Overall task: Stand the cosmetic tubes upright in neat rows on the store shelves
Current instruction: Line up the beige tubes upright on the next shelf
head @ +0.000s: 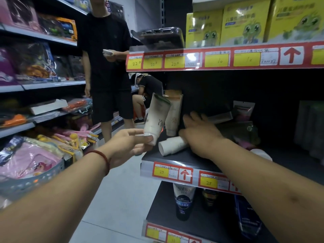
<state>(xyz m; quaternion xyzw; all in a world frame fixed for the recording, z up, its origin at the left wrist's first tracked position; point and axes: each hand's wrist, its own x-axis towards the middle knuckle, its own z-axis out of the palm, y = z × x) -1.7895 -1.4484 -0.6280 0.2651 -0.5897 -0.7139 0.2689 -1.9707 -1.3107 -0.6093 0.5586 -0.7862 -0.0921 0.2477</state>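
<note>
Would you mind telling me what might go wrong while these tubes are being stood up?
The left hand pinches the tilted tube only by its cap, near the shelf corner; it could slip and fall. The right hand, reaching over the lying tube, might knock the upright tube behind it.

Left grip (128,144) pinches a tube (156,118); right grip (199,135) extended, fingers spread.

Both forearms are bare along their whole visible length, from the bottom edge of the picture up to the wrists. The left wrist wears a thin red bracelet (103,159) (string or small beads, the blur hides which) that wraps it closely just behind the left hand (129,145). The right hand (199,135) is bare too, as is its wrist.
</note>
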